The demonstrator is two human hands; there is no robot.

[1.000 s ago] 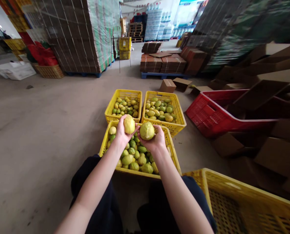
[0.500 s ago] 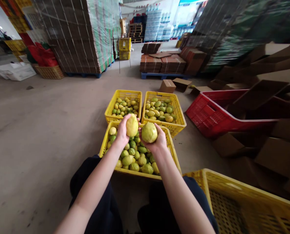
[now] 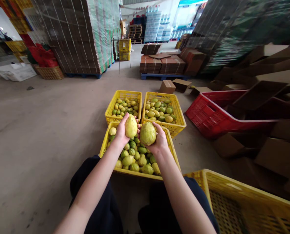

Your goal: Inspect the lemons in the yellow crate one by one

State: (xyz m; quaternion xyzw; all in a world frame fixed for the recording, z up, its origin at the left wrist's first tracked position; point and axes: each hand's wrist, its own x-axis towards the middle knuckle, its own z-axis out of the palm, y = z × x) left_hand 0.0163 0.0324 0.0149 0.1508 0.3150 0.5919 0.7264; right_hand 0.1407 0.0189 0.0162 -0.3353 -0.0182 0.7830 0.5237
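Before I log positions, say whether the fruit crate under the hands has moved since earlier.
No: judged against the red crate, the fruit crate shows no visible shift either way.

Room left of left hand (image 3: 122,131); yellow crate (image 3: 140,174) obstructs below.

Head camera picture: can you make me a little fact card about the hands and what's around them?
Left hand: holding a yellow fruit
Right hand: holding a yellow-green fruit
Under them: front crate, yellow, with green and yellow fruits
Behind that: left back crate and right back crate, both yellow, holding more fruit
To the right: red crate, near cardboard boxes
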